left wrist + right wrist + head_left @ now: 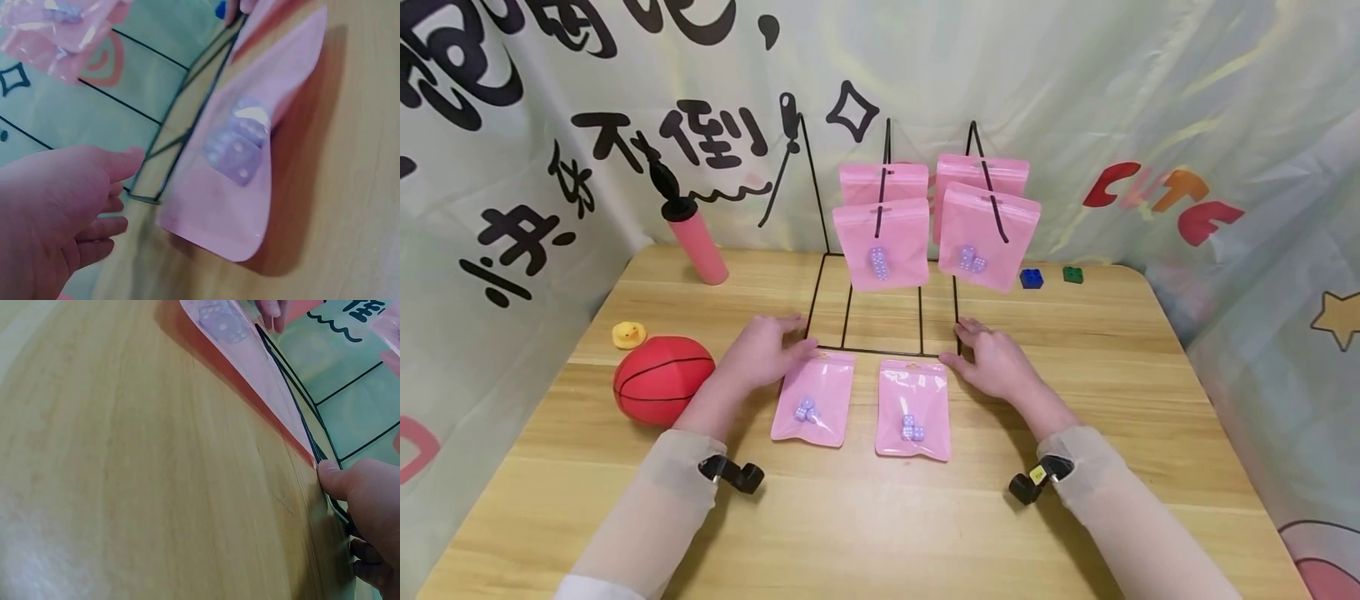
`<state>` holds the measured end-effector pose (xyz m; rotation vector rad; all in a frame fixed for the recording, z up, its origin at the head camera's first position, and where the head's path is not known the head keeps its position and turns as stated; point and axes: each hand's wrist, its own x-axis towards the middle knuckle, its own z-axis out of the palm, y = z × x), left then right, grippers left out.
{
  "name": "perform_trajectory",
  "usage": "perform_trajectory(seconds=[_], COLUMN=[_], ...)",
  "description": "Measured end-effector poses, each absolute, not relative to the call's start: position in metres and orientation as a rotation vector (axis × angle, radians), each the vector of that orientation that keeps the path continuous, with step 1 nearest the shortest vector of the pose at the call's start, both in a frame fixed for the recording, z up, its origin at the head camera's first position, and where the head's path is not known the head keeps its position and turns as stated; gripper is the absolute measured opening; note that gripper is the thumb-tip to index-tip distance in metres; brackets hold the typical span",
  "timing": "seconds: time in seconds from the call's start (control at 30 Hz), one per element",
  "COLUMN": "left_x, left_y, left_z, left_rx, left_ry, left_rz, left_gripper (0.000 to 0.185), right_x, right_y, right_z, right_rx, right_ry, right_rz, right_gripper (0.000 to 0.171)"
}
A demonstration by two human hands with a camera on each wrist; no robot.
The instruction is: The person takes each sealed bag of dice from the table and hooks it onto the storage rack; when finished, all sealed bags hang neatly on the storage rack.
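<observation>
Your left hand [765, 348] rests flat on the wooden table [1150, 400] with its fingers relaxed and spread, the fingertips at the front left corner of the black wire rack [883, 348]; from the left wrist view the fingers [112, 165] sit just beside that corner, and whether they actually touch the wire cannot be made out. Your right hand [992, 360] lies at the rack's front right corner, fingers loosely extended and holding nothing — in the right wrist view your thumb [331, 478] presses against the base wire. Two pink pouches lie flat on the table between your hands, just in front of the rack's base: the left pouch [814, 407] near your left hand and the right pouch [913, 410] near your right, each with small lilac dice [913, 427] inside. Four more pink pouches [988, 236] hang from the rack's hooks above — two in front, two behind. To your left sit a red ball [662, 380], a small yellow duck [628, 335] and a pink pump [698, 242]; a blue brick [1032, 278] and a green brick [1072, 274] lie behind the rack on the right.
</observation>
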<state>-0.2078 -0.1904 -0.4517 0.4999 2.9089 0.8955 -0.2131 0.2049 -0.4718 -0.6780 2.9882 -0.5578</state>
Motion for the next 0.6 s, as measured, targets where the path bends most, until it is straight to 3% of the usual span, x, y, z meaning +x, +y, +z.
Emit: perform_trajectory(seconds=[0.6], left_x=[-0.153], left_y=[-0.187], left_z=[-0.430], left_rx=[-0.041], left_ry=[2.841], left_rz=[1.054], left_gripper=[0.056], right_x=[-0.215], right_y=[0.203], right_z=[-0.472], right_rx=[-0.679], right_ry=[2.989], right_rz=[-0.512], right_gripper=[0.069])
